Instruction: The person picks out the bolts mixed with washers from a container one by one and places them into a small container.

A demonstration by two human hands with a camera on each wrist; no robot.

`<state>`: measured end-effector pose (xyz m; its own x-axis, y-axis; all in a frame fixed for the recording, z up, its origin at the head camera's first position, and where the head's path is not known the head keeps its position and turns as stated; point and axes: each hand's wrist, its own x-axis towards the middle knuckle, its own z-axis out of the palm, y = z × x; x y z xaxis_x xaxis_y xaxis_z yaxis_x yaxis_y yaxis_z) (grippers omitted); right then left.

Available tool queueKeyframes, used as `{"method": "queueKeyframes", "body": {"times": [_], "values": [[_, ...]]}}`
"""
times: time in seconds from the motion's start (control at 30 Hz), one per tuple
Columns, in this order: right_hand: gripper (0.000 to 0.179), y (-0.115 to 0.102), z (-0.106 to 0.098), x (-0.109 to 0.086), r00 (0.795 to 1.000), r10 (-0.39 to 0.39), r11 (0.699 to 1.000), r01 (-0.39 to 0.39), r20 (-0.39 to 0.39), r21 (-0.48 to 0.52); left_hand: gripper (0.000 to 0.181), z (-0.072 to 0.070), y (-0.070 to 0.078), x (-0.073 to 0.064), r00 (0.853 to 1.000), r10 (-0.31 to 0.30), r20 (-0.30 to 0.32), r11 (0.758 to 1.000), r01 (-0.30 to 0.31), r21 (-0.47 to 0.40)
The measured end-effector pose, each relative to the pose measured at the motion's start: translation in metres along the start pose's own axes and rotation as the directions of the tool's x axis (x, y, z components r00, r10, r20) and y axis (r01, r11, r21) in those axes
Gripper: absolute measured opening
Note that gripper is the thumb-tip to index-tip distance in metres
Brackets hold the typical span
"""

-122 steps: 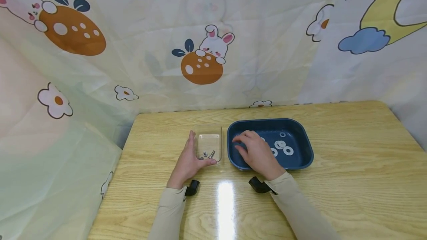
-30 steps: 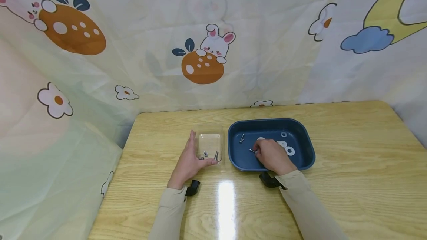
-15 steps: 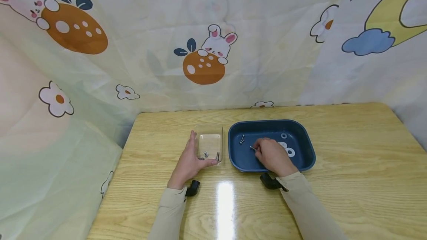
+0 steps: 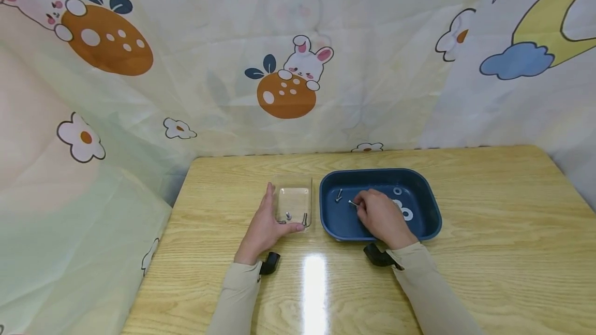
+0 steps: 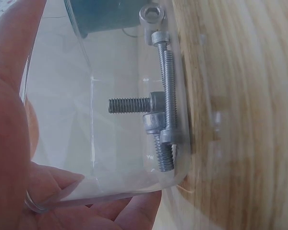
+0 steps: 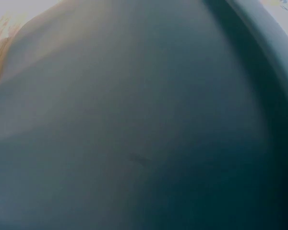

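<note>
A metal bolt (image 4: 352,203) is pinched, as far as can be judged, between the fingertips of the right hand (image 4: 382,216), the other fingers curled in; the grip is not shown in the blurred right wrist view. The bolt is pointed out leftward from those fingers, its long axis laid mostly sideways, within the blue tray (image 4: 349,240). Farther left of the same fingers, what look like loose screws (image 4: 339,197) are seen; to their right, white washers (image 4: 407,219). Well left of the right fingers, past the tray's wall, the clear box (image 4: 294,198) is set on the table (image 4: 489,247). It is touched by the nearer left hand (image 4: 262,223), straight fingers laid along its left wall, thumb along the near one, with several stored bolts (image 5: 129,105) inside.
</note>
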<state>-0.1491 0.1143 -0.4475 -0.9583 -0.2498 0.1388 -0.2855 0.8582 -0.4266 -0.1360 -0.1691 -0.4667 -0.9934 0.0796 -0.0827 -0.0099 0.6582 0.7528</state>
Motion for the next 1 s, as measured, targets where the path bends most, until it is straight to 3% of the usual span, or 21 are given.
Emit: {"method": "queueKeyframes", "body": {"times": [0.23,1.0], "values": [[0.008,-0.004,-0.004,0.0,0.998,-0.028,0.999,0.03,-0.059,0.034,0.134,-0.001,0.0,-0.001,1.0,0.008,0.005,1.0,-0.008,-0.003],[0.01,-0.024,-0.005,0.0,0.994,-0.065,0.993,0.074,-0.092,0.094,0.134,0.0,0.0,0.0,1.0,-0.01,0.006,1.0,0.01,0.003]]}}
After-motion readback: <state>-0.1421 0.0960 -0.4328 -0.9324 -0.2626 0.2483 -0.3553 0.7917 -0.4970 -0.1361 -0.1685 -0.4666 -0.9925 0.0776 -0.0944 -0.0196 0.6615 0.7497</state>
